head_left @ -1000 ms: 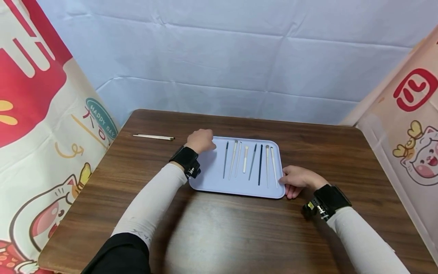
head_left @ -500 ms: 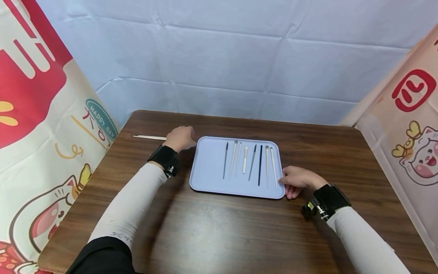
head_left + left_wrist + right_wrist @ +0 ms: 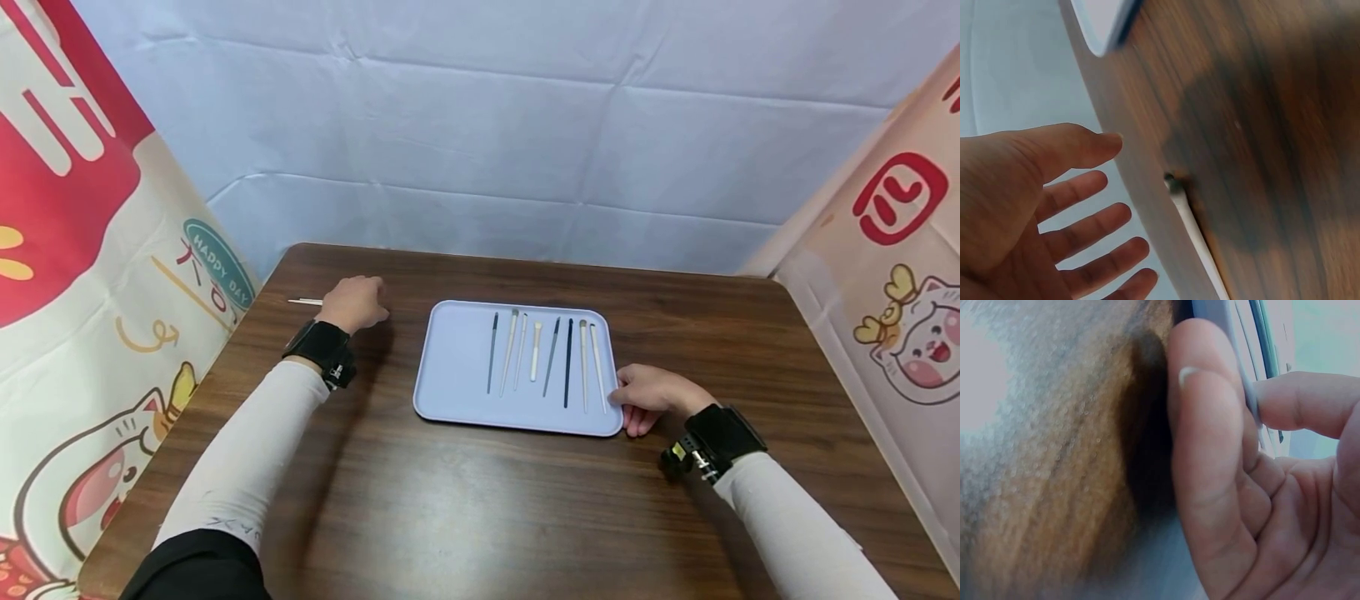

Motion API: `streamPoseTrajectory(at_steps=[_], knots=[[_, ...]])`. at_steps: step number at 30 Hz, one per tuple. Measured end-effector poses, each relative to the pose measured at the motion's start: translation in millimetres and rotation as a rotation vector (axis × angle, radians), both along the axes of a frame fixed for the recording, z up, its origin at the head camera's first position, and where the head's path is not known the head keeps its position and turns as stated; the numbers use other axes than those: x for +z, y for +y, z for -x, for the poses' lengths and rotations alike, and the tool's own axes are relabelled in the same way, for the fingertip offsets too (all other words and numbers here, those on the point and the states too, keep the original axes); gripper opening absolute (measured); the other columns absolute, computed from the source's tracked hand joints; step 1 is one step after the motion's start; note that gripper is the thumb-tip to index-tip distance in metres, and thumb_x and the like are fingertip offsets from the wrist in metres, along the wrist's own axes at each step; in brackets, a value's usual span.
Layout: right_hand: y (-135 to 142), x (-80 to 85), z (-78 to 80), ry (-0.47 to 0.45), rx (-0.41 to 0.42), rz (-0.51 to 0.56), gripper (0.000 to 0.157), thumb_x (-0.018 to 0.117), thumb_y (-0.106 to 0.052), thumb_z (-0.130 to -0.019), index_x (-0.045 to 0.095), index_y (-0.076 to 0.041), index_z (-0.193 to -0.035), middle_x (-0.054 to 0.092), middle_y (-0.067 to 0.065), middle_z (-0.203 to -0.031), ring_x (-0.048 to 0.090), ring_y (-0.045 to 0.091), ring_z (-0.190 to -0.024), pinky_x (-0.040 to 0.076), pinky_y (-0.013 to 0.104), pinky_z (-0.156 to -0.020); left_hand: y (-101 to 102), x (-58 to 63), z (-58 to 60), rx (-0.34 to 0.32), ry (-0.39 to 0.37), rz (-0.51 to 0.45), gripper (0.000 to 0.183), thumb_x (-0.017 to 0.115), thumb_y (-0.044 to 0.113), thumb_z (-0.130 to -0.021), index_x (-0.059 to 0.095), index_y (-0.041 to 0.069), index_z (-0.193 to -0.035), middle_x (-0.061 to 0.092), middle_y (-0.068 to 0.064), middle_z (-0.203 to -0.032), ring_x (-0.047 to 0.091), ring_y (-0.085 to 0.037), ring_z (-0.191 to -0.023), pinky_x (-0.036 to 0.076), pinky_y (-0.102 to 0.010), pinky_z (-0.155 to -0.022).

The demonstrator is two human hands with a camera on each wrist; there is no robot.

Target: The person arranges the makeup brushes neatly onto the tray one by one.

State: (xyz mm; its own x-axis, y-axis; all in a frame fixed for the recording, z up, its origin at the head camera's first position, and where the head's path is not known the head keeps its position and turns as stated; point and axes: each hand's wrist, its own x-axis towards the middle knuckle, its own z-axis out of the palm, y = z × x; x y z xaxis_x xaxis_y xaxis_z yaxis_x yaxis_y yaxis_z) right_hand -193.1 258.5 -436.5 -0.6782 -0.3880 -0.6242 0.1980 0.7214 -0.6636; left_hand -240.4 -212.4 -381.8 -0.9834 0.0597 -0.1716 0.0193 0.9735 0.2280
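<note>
My left hand (image 3: 352, 304) hovers over the table's back left, beside a pale slender brush (image 3: 1194, 234) with a dark tip. In the left wrist view its fingers are spread and nearly straight, with nothing in them. The hand covers most of the brush in the head view; only thin pale handle ends (image 3: 304, 301) show. A light blue tray (image 3: 453, 367) lies mid-table, bearing several thin brushes in a row, some pale and some dark, such as a black one (image 3: 567, 362). My right hand (image 3: 651, 396) pinches the tray's right rim, thumb on top and curled fingers at the outer side.
The brown wooden table (image 3: 465, 508) has a light cloth backdrop (image 3: 480, 142) behind it. Printed cartoon sheets stand at the left (image 3: 90, 350) and right (image 3: 911, 333). The tray's left part is bare, and the brushes lie toward its right.
My left hand has moved left from over the tray's back left corner to the loose brush, now covering most of it. The right hand and the tray have stayed in place.
</note>
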Motion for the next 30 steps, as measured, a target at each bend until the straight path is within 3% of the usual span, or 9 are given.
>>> streamPoseTrajectory(at_steps=[14, 25, 30], knots=[[-1, 1.4, 0.5, -0.012, -0.010, -0.001, 0.009, 0.049, -0.007, -0.100, 0.053, 0.002, -0.102, 0.067, 0.009, -0.066, 0.066, 0.012, -0.051, 0.056, 0.028, -0.050, -38, -9.3, 2.9, -0.006, -0.015, 0.020, 0.054, 0.069, 0.019, -0.095, 0.051, -0.002, -0.142, 0.057, -0.028, -0.135, 0.052, -0.048, -0.124, 0.048, -0.063, -0.093], [0, 1.3, 0.4, -0.006, -0.004, -0.007, 0.010, 0.050, -0.008, -0.101, 0.053, 0.002, -0.103, 0.067, 0.009, -0.066, 0.066, 0.013, -0.051, 0.056, 0.028, -0.051, -61, -15.8, -1.6, -0.051, -0.022, -0.009, 0.051, 0.069, 0.016, -0.095, 0.054, -0.005, -0.138, 0.057, -0.030, -0.132, 0.053, -0.048, -0.122, 0.044, -0.063, -0.098], [0, 1.0, -0.6, -0.006, -0.010, -0.001, 0.009, 0.050, -0.007, -0.100, 0.051, 0.002, -0.101, 0.067, 0.009, -0.066, 0.066, 0.013, -0.051, 0.056, 0.028, -0.050, -70, -22.5, -0.1, -0.052, -0.016, -0.023, 0.043, 0.070, 0.015, -0.094, 0.058, -0.002, -0.133, 0.058, -0.029, -0.130, 0.054, -0.049, -0.119, 0.041, -0.069, -0.098]])
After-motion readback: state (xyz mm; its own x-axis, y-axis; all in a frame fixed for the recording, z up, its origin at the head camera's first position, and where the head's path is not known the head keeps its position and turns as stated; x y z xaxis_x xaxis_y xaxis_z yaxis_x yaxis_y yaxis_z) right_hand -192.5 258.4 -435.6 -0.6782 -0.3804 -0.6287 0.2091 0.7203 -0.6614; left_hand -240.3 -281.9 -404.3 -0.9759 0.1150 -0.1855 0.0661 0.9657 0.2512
